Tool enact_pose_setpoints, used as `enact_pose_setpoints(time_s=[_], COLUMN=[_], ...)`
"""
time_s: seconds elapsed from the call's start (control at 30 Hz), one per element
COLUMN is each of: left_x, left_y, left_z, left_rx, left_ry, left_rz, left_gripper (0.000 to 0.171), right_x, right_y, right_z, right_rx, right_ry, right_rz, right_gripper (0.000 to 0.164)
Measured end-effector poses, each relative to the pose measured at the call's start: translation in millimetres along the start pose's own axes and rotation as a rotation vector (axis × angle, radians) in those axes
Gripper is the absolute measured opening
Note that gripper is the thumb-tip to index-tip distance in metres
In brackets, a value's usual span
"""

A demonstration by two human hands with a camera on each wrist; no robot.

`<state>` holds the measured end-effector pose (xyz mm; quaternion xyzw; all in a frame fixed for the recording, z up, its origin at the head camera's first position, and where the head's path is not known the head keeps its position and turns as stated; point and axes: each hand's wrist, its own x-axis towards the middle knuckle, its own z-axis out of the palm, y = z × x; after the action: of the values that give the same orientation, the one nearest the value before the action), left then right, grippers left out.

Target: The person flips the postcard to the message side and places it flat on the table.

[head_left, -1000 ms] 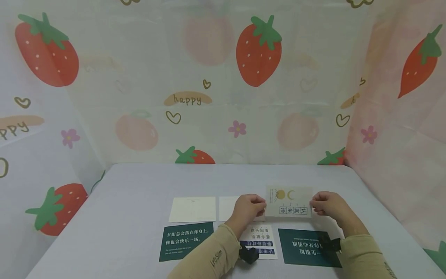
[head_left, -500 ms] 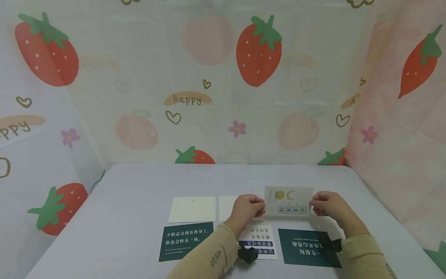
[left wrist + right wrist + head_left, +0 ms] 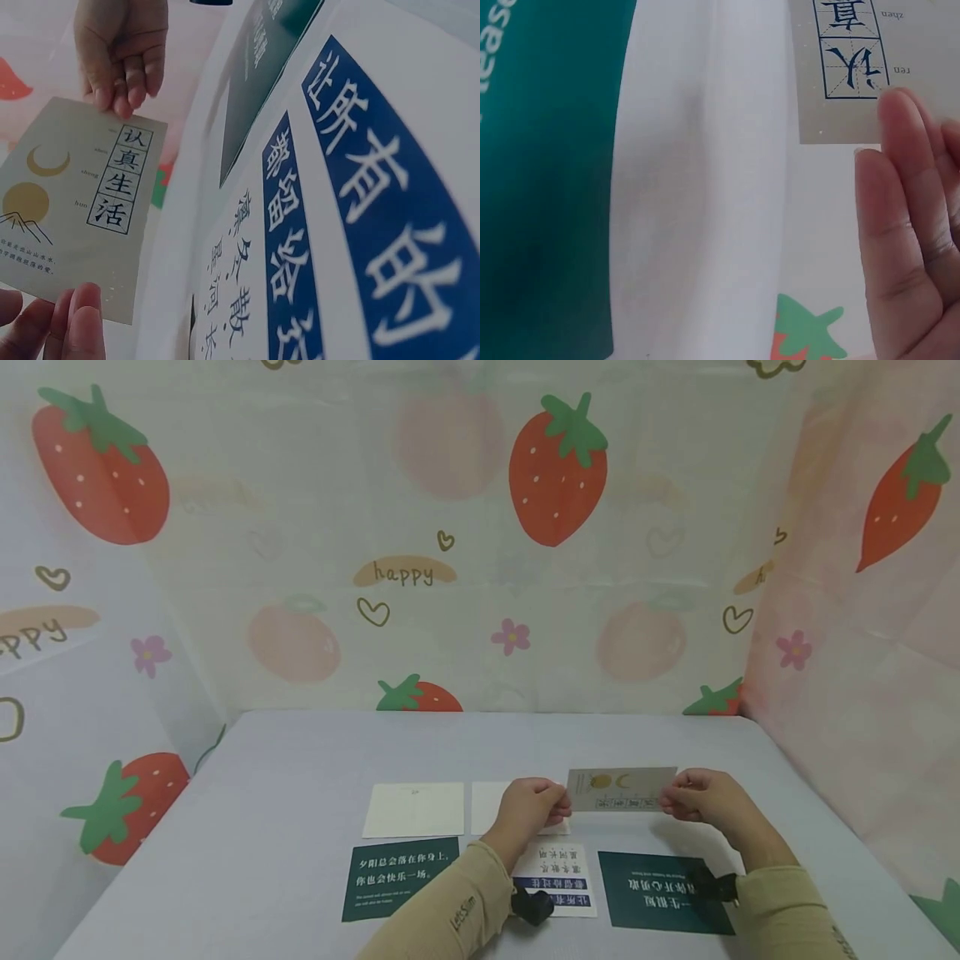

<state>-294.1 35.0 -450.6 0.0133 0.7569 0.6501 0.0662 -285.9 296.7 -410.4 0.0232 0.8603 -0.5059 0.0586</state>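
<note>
A beige card printed with a sun, a moon and a row of boxed characters is held up over the right side of the table, tilted. My left hand pinches its left edge; in the left wrist view those fingertips lie at the card's near end. The opposite edge is pinched by my right hand. In the right wrist view, fingers overlap the card's corner, beside its printed boxes. Below the left wrist lies a white card with blue bands, partly covered by the sleeve and wrist camera.
On the white table, a cream card lies left, beside another pale card partly behind my left hand. In the near row are a green card at left and a second green card under the right wrist. A strawberry-print curtain stands behind.
The held card has tilted back, so its face looks flatter and darker, and its lower edge has risen. My right hand has shifted slightly left. The cards on the table stay put.
</note>
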Motion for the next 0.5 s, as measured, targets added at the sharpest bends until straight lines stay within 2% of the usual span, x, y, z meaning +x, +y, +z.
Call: enact_pose_setpoints(time_s=[0.33, 0.5], left_x=[-0.8, -2.0], left_y=[-0.7, -0.2], left_z=[-3.6, -4.9], left_rx=[-0.014, -0.015], left_ry=[-0.006, -0.009], left_rz=[0.015, 0.021], left_gripper=[0.024, 0.019], right_x=[1.3, 0.7], right_y=[4.2, 5.2], right_z=[0.4, -0.1], right_rx=[0.027, 0.034], right_ry=[-0.016, -0.030], right_rz=[-0.043, -0.077], right_gripper=[0.019, 0.017])
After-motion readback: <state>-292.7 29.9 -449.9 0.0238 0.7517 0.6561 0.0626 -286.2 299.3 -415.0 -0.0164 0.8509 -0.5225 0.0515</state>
